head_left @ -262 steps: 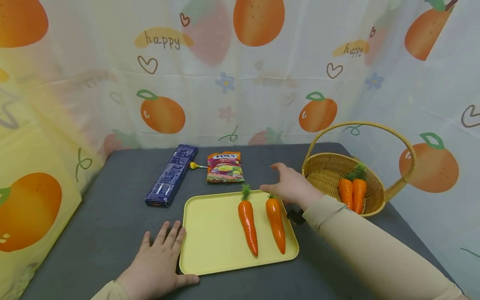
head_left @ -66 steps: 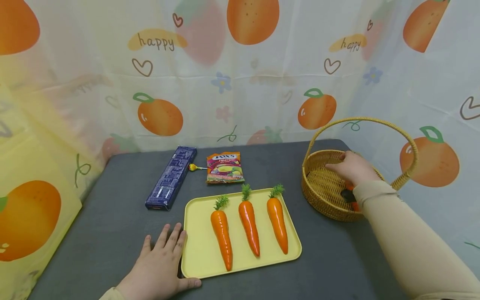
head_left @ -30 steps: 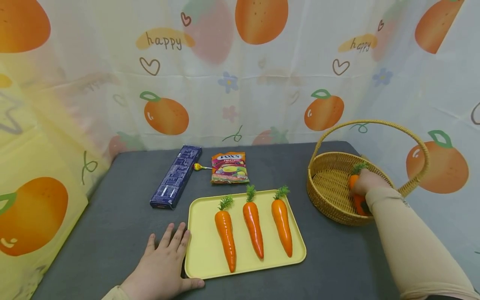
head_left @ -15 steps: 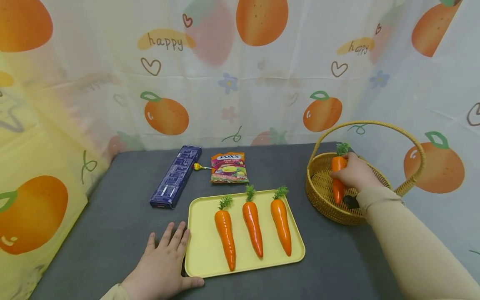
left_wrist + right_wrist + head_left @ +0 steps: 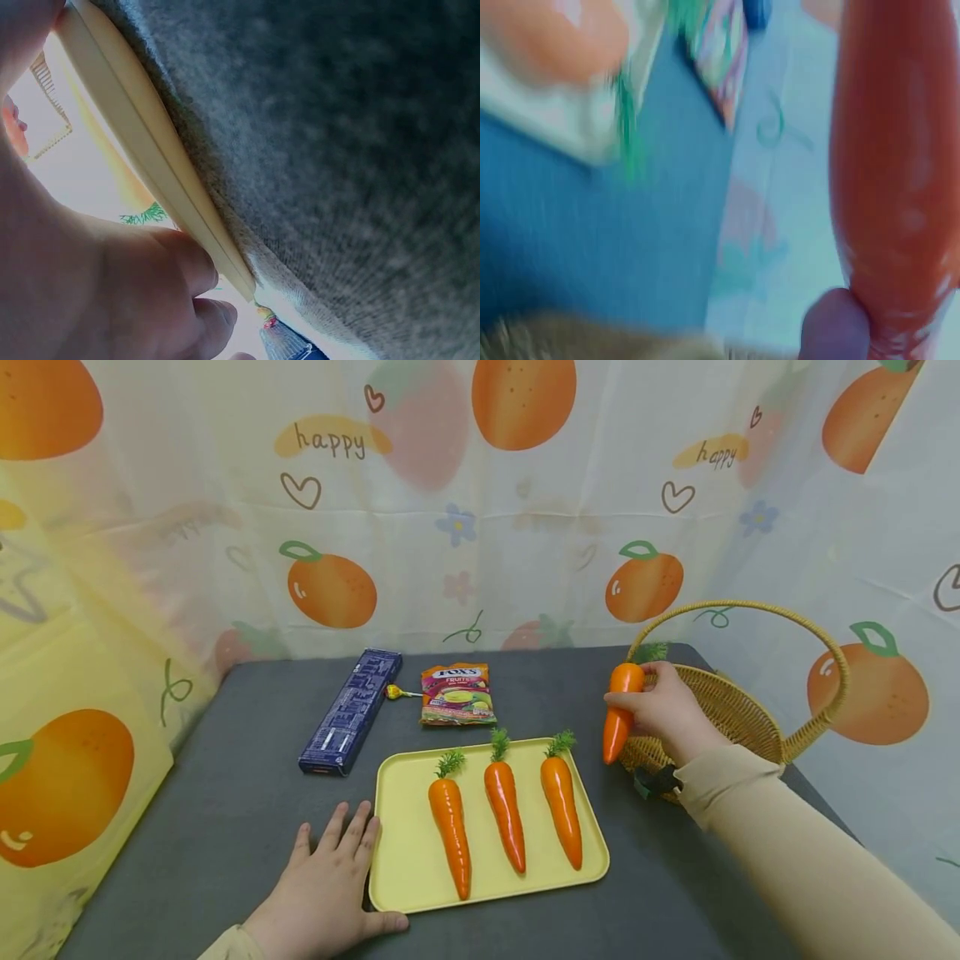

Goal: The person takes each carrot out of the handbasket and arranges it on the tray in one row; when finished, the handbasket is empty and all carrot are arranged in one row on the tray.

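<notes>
My right hand (image 5: 667,706) grips an orange carrot (image 5: 621,718) with a green leafy top, over the left rim of the wicker basket (image 5: 738,710). In the right wrist view that carrot (image 5: 900,165) looms large, with a fingertip (image 5: 836,326) against it. On the yellow tray (image 5: 405,860) lie three more carrots side by side: a left one (image 5: 450,835), a middle one (image 5: 506,818) and a right one (image 5: 562,810). Fingers spread, my left hand (image 5: 322,881) rests at the tray's left edge. Its fingers (image 5: 187,262) touch the tray's side (image 5: 150,150) in the left wrist view.
Behind the tray lie a long dark blue box (image 5: 352,714), a lollipop (image 5: 397,692) and a candy bag (image 5: 456,695) on the dark grey table (image 5: 225,777). The basket's tall arched handle (image 5: 772,610) rises at the right. A fruit-printed curtain (image 5: 525,568) hangs behind.
My right hand has taken a carrot out of the basket and moved it left across the rim. Longer ago the tray held two carrots; now it holds three. The left hand stays put.
</notes>
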The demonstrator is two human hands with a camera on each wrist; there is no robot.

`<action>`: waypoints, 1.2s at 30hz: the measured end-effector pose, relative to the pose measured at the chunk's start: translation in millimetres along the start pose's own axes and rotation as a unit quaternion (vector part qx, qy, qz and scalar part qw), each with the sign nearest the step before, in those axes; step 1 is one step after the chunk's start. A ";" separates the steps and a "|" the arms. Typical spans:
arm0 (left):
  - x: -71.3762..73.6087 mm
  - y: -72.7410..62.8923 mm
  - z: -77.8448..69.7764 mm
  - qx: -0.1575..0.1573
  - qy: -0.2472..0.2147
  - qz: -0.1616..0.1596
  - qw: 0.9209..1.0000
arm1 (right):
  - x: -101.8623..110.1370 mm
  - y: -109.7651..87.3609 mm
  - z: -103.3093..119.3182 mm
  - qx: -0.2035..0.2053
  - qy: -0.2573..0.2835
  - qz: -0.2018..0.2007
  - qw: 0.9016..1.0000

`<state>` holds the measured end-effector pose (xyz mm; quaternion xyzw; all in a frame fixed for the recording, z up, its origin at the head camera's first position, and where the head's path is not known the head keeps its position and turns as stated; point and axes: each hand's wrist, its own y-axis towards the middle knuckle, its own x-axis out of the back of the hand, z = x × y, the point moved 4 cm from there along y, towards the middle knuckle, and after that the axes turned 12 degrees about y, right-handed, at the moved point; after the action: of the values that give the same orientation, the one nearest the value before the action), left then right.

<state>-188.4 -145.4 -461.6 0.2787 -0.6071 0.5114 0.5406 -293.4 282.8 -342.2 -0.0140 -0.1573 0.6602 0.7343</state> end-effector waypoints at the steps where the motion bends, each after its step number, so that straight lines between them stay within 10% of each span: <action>1: -0.1 0.2 -0.1 0.000 -0.001 0.001 1.000 | -6.6 -2.2 -0.3 0.000 0.010 0.003 1.000; 22: -1.2 -4.0 -1.7 -0.009 0.011 -0.026 1.000 | -200.3 -43.7 -20.5 -0.022 -0.023 0.153 0.988; 36: 0.9 -4.0 -1.8 -0.011 0.008 -0.020 1.000 | -271.6 -62.7 -27.6 0.051 -0.243 0.166 0.954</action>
<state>-184.4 -144.8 -459.6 0.2810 -0.6027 0.4963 0.5581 -247.4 15.4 -411.9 0.1584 -0.2928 0.7635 0.5534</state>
